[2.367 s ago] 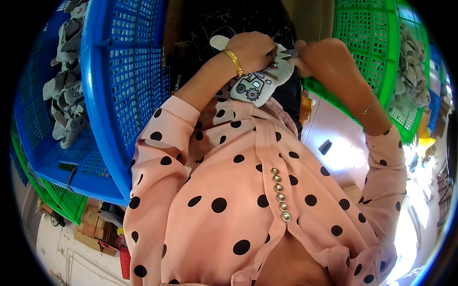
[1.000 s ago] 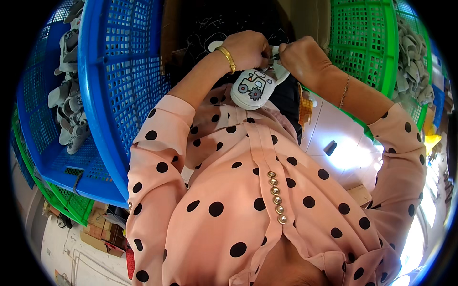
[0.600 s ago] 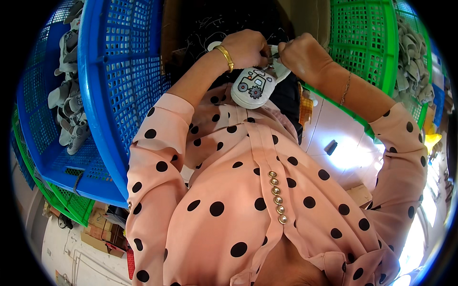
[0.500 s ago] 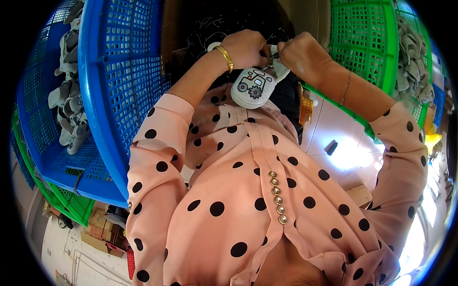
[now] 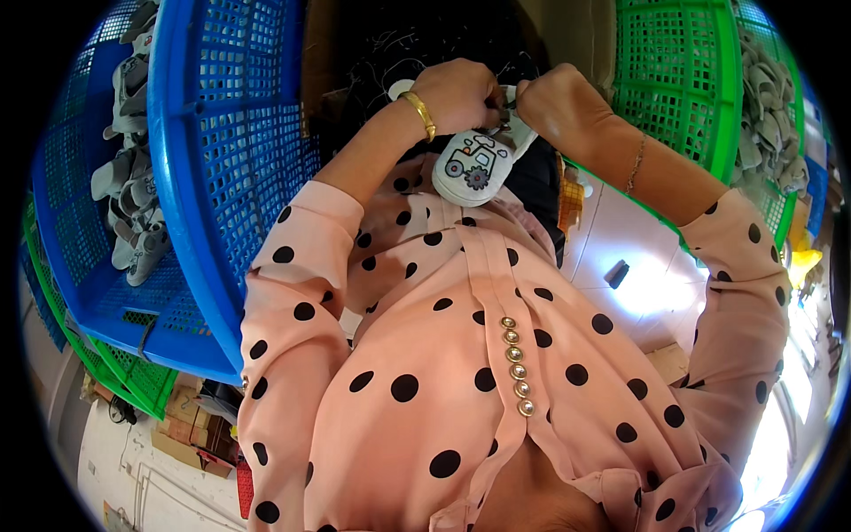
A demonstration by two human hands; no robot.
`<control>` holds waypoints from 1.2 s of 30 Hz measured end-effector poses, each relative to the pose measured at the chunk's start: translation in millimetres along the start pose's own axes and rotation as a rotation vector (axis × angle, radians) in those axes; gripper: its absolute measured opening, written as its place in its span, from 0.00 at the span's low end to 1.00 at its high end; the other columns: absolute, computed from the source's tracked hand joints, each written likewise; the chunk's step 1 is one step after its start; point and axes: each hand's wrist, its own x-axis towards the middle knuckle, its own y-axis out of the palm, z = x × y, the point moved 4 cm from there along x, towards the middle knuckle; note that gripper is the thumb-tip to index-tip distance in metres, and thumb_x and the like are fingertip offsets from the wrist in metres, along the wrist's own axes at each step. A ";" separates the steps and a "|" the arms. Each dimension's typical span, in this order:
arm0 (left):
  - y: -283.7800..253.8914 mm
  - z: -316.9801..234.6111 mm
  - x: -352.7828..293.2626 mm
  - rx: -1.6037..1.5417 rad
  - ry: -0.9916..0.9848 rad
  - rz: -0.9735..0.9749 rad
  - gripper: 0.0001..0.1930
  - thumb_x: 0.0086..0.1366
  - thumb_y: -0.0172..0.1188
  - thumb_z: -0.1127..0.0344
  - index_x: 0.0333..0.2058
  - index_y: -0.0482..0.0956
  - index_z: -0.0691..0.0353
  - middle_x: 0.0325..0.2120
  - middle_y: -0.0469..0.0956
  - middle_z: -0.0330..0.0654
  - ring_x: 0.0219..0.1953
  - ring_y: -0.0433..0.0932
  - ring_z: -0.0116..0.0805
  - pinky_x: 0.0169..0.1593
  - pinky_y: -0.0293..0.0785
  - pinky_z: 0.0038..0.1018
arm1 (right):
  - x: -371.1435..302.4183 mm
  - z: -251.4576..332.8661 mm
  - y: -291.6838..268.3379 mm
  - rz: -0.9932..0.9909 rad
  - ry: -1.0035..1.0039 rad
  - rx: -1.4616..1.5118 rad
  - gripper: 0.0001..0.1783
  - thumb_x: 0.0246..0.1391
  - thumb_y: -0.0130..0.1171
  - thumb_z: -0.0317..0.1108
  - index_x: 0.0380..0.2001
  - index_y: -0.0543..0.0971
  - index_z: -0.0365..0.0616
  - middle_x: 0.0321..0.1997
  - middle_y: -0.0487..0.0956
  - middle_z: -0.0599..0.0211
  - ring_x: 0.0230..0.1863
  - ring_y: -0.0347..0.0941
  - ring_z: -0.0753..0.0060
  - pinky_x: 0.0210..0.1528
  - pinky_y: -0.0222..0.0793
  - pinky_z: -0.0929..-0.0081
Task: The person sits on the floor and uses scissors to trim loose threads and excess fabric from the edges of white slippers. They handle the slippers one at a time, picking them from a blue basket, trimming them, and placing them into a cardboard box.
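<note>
A small pale grey cloth shoe with an embroidered tractor on its toe lies tilted over my lap, toe toward me. My left hand, with a gold bracelet at the wrist, is closed at the shoe's upper edge near its opening. Curled beside it, my right hand grips the heel end. Something small and dark shows between the two hands; its kind cannot be made out. The fingertips are partly hidden. Left of my left hand, a rounded white piece peeks out on the dark cloth.
A tall blue plastic basket stands close on my left, with grey shoes in another blue basket beyond. On the right rises a green basket, with more grey pieces behind it. Loose threads lie on dark cloth ahead.
The shoe has shifted slightly right and toward me, with both hands moving a little along with it. Both hands stay closed at the shoe.
</note>
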 end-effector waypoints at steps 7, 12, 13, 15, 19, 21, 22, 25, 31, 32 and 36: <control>2.7 24.4 -12.8 -0.512 0.030 -0.143 0.11 0.59 0.63 0.64 0.36 0.85 0.65 0.26 0.84 0.42 0.25 0.79 0.25 0.30 0.73 0.19 | -9.7 -12.5 5.2 -0.023 0.224 0.462 0.12 0.48 0.62 0.42 0.25 0.78 0.43 0.19 0.77 0.61 0.23 0.77 0.58 0.24 0.68 0.64; -17.0 28.2 -34.0 -1.179 -0.104 -0.281 0.10 0.71 0.51 0.62 0.40 0.74 0.64 0.44 0.80 0.44 0.33 0.82 0.25 0.31 0.79 0.17 | -37.0 -23.1 -25.5 0.029 0.450 0.722 0.28 0.50 0.60 0.58 0.26 0.76 0.38 0.25 0.78 0.49 0.25 0.75 0.46 0.27 0.70 0.56; -18.1 24.9 -37.7 -1.170 -0.151 -0.297 0.10 0.71 0.51 0.62 0.40 0.73 0.64 0.44 0.81 0.45 0.34 0.82 0.26 0.32 0.79 0.18 | -43.1 -22.4 -26.8 0.054 0.548 0.814 0.31 0.49 0.60 0.61 0.26 0.75 0.38 0.26 0.78 0.48 0.26 0.76 0.46 0.28 0.71 0.57; -18.0 20.5 -39.9 -1.150 -0.245 -0.328 0.10 0.72 0.50 0.61 0.39 0.71 0.63 0.42 0.81 0.46 0.35 0.82 0.28 0.35 0.80 0.21 | -56.1 -15.6 -24.7 0.093 0.710 1.048 0.35 0.47 0.60 0.66 0.26 0.75 0.38 0.25 0.78 0.48 0.28 0.76 0.46 0.29 0.70 0.60; -14.0 25.4 -31.6 -1.060 -0.074 -0.418 0.10 0.70 0.53 0.62 0.35 0.73 0.63 0.37 0.83 0.45 0.36 0.81 0.27 0.39 0.78 0.22 | -64.4 33.6 -11.9 0.089 0.908 1.458 0.32 0.45 0.65 0.61 0.33 0.77 0.38 0.21 0.77 0.57 0.25 0.78 0.62 0.31 0.71 0.68; -26.8 27.8 -27.2 -0.871 -0.015 -0.526 0.10 0.69 0.56 0.63 0.32 0.74 0.64 0.36 0.83 0.44 0.35 0.80 0.25 0.39 0.76 0.19 | -58.0 49.4 -15.2 -0.034 0.993 1.444 0.33 0.44 0.66 0.61 0.35 0.76 0.38 0.20 0.77 0.58 0.25 0.78 0.61 0.31 0.72 0.67; -32.8 29.4 -24.5 -0.772 0.013 -0.587 0.10 0.68 0.57 0.63 0.30 0.75 0.64 0.36 0.83 0.44 0.35 0.79 0.23 0.39 0.75 0.18 | -54.7 53.3 -19.6 -0.100 1.025 1.434 0.34 0.44 0.66 0.61 0.36 0.76 0.37 0.20 0.77 0.58 0.24 0.78 0.60 0.31 0.72 0.67; -56.5 32.9 -29.4 0.000 0.011 -0.914 0.12 0.57 0.63 0.72 0.41 0.79 0.57 0.48 0.77 0.46 0.45 0.76 0.36 0.51 0.70 0.29 | -47.1 60.7 -32.3 -0.224 1.049 1.226 0.35 0.43 0.68 0.58 0.43 0.70 0.40 0.19 0.78 0.59 0.24 0.79 0.59 0.26 0.73 0.67; -62.0 22.5 -34.9 0.501 0.144 -0.624 0.45 0.49 0.65 0.74 0.66 0.58 0.39 0.56 0.70 0.50 0.61 0.63 0.53 0.65 0.57 0.42 | -40.7 61.3 -42.1 -0.354 0.979 1.135 0.34 0.43 0.70 0.51 0.46 0.66 0.43 0.20 0.79 0.61 0.22 0.79 0.61 0.23 0.73 0.70; -49.0 14.5 -36.0 0.393 0.217 -0.476 0.42 0.47 0.67 0.72 0.63 0.64 0.39 0.55 0.71 0.49 0.62 0.62 0.52 0.66 0.55 0.42 | -39.9 61.4 -42.3 -0.331 0.982 1.127 0.33 0.43 0.70 0.50 0.45 0.67 0.43 0.21 0.79 0.61 0.22 0.79 0.61 0.23 0.73 0.70; -12.7 -1.7 -41.3 0.082 0.363 -0.409 0.28 0.46 0.69 0.69 0.50 0.79 0.43 0.52 0.75 0.42 0.61 0.65 0.47 0.66 0.55 0.41 | -38.4 63.1 -42.6 -0.481 1.007 1.124 0.30 0.44 0.69 0.45 0.44 0.67 0.44 0.21 0.79 0.64 0.22 0.79 0.62 0.23 0.73 0.71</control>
